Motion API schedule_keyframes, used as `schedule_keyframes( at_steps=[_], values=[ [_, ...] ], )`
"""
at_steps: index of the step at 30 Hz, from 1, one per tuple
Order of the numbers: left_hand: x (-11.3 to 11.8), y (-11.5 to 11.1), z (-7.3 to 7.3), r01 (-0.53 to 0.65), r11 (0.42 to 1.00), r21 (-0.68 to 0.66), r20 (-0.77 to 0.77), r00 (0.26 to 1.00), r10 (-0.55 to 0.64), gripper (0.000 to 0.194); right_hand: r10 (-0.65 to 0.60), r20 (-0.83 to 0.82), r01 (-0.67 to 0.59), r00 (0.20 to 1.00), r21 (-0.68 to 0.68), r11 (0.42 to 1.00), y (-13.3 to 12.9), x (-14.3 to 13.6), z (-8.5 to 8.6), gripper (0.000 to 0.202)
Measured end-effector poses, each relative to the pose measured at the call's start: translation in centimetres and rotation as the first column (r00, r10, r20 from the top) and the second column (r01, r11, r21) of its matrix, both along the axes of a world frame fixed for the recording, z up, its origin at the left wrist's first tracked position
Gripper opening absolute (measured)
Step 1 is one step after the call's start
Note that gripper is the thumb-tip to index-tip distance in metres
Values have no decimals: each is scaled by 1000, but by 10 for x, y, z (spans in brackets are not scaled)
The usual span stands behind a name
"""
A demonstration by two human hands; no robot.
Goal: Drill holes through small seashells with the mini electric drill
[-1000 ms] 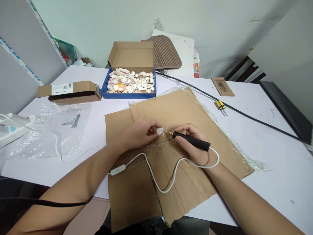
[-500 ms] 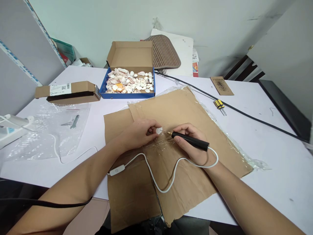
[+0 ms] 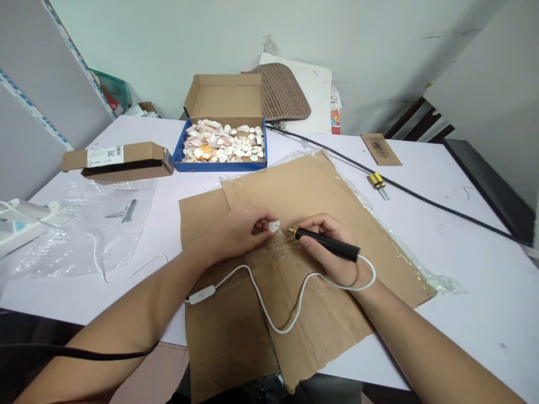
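Between the thumb and fingers of my left hand (image 3: 248, 229) is a small white shell (image 3: 274, 226). My right hand (image 3: 330, 244) grips a black pen-shaped drill (image 3: 330, 244) with a brass-coloured tip and a thin bit. The bit points left and its end is at the shell; whether it touches cannot be made out. From the drill's back end a white cable (image 3: 300, 297) loops down to an inline switch (image 3: 202, 294). Both hands are over a brown cardboard sheet (image 3: 328, 303) partly covered with clear plastic.
A blue-edged box (image 3: 223, 166) of shells stands at the back, with a narrow carton (image 3: 126, 160) left of it. Clear plastic with a small wrench (image 3: 129, 211), a white power strip (image 3: 21, 230), a long black rod (image 3: 421, 199), screwdrivers (image 3: 377, 182) and a cardboard piece (image 3: 381, 149) lie around.
The view has tipped very slightly, so the background sits a little lower. Both hands keep the same hold, with the shell and drill in nearly the same place.
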State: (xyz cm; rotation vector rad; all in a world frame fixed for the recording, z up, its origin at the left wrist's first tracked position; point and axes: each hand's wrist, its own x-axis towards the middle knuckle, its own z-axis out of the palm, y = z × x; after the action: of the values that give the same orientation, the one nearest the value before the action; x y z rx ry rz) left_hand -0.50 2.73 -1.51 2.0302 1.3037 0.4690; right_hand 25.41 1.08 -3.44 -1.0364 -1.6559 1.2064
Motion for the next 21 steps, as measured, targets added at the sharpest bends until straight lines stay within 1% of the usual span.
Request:
schedule_keyframes(
  at_steps=[10, 16, 21],
  values=[
    [0, 0, -2, -4, 1000, -11, -13, 1000, 4, 30, -21, -27, 21, 999, -6, 1000, -1, -1, 2, 25],
    [0, -1, 2, -15, 999, -31, -30, 999, 14, 30, -33, -27, 34, 999, 16, 999, -1, -1, 0, 22],
    [0, -1, 1, -10, 999, -31, -33, 999, 9, 30, -21, -24, 22, 1000, 44, 999, -2, -1, -1, 18]
  ],
)
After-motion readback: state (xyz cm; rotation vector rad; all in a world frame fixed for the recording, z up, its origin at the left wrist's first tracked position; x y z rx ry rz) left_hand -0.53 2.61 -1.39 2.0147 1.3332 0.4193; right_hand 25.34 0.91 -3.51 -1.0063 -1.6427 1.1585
